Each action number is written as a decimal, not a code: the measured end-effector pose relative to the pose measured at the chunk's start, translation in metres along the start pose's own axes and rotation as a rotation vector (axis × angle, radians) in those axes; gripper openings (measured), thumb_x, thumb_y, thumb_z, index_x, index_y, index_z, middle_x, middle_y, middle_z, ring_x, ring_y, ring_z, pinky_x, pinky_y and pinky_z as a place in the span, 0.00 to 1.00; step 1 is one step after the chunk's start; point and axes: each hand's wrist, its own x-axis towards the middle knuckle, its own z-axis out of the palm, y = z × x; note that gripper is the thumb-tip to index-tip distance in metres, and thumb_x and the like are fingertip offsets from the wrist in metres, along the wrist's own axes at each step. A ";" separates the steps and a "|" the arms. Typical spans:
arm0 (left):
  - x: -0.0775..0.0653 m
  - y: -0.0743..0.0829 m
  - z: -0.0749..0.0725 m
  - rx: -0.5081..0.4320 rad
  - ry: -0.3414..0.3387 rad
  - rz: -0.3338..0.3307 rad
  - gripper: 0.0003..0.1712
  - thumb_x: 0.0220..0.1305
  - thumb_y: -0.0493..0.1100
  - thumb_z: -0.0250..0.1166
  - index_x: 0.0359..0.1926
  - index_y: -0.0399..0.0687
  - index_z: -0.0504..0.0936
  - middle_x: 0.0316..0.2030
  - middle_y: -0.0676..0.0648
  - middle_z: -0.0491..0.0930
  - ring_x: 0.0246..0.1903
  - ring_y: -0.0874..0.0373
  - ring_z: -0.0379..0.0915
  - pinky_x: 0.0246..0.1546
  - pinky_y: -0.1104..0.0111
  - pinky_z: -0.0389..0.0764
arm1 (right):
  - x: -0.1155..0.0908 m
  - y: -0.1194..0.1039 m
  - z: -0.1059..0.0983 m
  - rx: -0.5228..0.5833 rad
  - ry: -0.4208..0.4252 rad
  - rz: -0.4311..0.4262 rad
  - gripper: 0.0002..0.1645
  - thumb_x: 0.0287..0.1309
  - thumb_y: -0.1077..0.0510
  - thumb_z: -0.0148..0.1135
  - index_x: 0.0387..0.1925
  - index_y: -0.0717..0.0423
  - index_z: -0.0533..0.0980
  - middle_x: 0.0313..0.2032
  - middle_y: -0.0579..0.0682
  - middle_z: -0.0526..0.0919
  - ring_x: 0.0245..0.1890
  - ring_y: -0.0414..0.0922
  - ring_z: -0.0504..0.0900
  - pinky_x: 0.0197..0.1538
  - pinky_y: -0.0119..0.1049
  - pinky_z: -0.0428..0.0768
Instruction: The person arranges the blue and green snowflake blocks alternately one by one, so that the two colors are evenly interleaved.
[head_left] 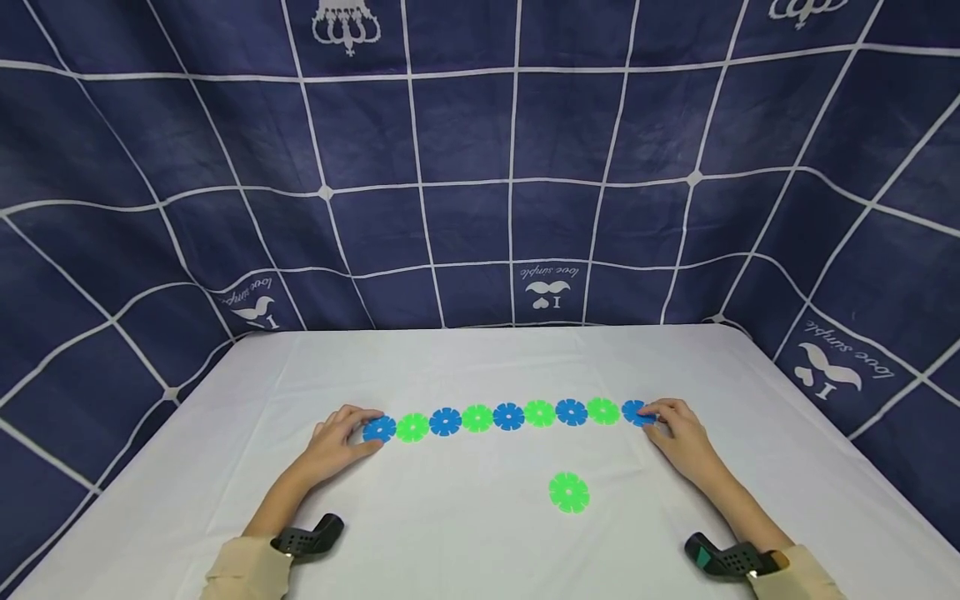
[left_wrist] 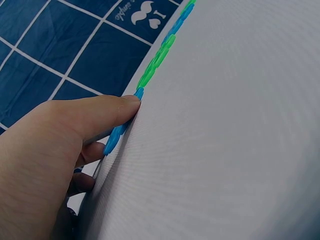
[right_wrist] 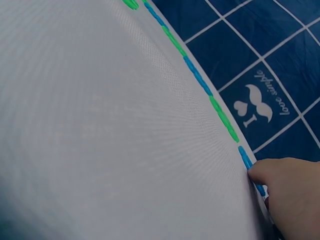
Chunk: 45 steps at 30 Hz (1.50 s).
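A row of notched, snowflake-like plastic discs in alternating blue and green stretches across the white cloth in the head view. At its left end, my left hand [head_left: 337,446] pinches a blue disc [head_left: 379,428] between thumb and fingers, next to a green disc [head_left: 412,427]. My right hand [head_left: 684,440] holds another blue disc [head_left: 633,412] by its right edge, partly covered by the fingers. A small gap separates this disc from the row's last green disc [right_wrist: 223,119]. Nearer the front lies a single green disc [head_left: 569,492], apart from the row and from both hands.
White cloth [head_left: 450,533] covers the table. A dark blue curtain [head_left: 480,225] with white grid lines hangs behind it and along both sides. Black straps with camera housings sit on the left wrist [head_left: 307,537] and the right wrist [head_left: 727,558].
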 end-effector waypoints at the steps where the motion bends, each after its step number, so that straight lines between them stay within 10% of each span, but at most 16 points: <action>1: 0.000 0.000 0.000 0.000 0.003 0.002 0.29 0.53 0.58 0.63 0.54 0.50 0.75 0.48 0.46 0.71 0.48 0.50 0.65 0.39 0.62 0.55 | 0.000 0.000 0.000 -0.010 0.005 -0.010 0.14 0.56 0.63 0.56 0.45 0.61 0.75 0.51 0.65 0.68 0.49 0.60 0.71 0.50 0.57 0.64; 45: 0.000 0.000 -0.002 0.004 -0.001 -0.008 0.28 0.54 0.58 0.62 0.54 0.52 0.75 0.48 0.46 0.71 0.48 0.50 0.65 0.40 0.61 0.56 | -0.002 -0.001 0.002 -0.160 -0.095 -0.047 0.26 0.62 0.49 0.49 0.59 0.57 0.67 0.60 0.64 0.62 0.57 0.63 0.59 0.49 0.57 0.55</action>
